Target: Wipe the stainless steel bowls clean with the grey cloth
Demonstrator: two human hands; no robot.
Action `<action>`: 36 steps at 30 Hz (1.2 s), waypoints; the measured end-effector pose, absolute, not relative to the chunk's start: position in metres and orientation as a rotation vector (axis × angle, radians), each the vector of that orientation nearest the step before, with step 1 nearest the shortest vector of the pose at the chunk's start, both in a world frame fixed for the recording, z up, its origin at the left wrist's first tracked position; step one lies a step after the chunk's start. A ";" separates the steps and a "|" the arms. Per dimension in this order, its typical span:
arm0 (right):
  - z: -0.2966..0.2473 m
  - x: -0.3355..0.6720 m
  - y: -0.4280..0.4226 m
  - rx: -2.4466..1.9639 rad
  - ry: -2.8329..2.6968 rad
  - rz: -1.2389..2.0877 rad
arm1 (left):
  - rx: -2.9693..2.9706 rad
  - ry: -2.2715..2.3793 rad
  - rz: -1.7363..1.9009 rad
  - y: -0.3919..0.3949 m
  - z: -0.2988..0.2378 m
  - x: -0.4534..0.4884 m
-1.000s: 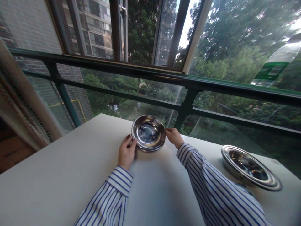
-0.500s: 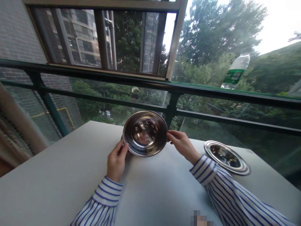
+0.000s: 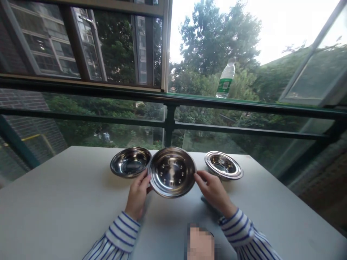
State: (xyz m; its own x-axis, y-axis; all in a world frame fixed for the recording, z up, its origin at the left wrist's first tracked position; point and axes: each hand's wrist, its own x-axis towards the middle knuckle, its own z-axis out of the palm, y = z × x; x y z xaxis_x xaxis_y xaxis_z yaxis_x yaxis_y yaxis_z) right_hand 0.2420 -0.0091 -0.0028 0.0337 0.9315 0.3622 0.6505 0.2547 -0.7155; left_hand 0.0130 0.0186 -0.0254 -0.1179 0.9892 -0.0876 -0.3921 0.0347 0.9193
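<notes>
A steel bowl (image 3: pixel 172 173) is held up off the white table (image 3: pixel 67 206), tilted so its inside faces me. My left hand (image 3: pixel 137 195) grips its left rim with fingers closed. On the opposite rim my right hand (image 3: pixel 214 191) pinches it the same way. Both arms wear blue and white striped sleeves. Another steel bowl (image 3: pixel 129 166) rests on the table just left of and behind the held one. A wide-rimmed steel plate-like bowl (image 3: pixel 223 165) sits on the table to the right, close to my right hand.
A dark green railing (image 3: pixel 189 103) with glass panels runs along the table's far edge. A plastic water bottle (image 3: pixel 225 79) with a green label stands on the rail. Open window frames, buildings and trees lie beyond. A blurred patch sits at bottom centre.
The bowl has been lifted off the table and drawn toward me, tilted up. A second bowl is now seen left of it, uncovered where the held one was. The view swung right.
</notes>
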 end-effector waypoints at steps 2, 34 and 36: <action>-0.008 0.248 -0.017 -1.508 -1.737 0.375 | 0.798 1.033 1.360 0.017 -0.029 0.017; -0.029 0.319 -0.035 -1.540 -1.982 0.278 | 0.809 1.213 1.155 0.011 -0.037 0.019; -0.024 0.314 -0.035 -1.451 -1.835 0.309 | 0.855 1.210 1.145 0.012 -0.038 0.019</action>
State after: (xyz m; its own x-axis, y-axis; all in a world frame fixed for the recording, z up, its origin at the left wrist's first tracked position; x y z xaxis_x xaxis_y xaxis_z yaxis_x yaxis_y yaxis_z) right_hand 0.3143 -0.0348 -0.0244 -0.0627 0.9099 0.4101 0.7252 0.3239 -0.6076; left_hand 0.0193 0.0123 -0.0378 -0.0269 0.9666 -0.2549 -0.2013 0.2445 0.9485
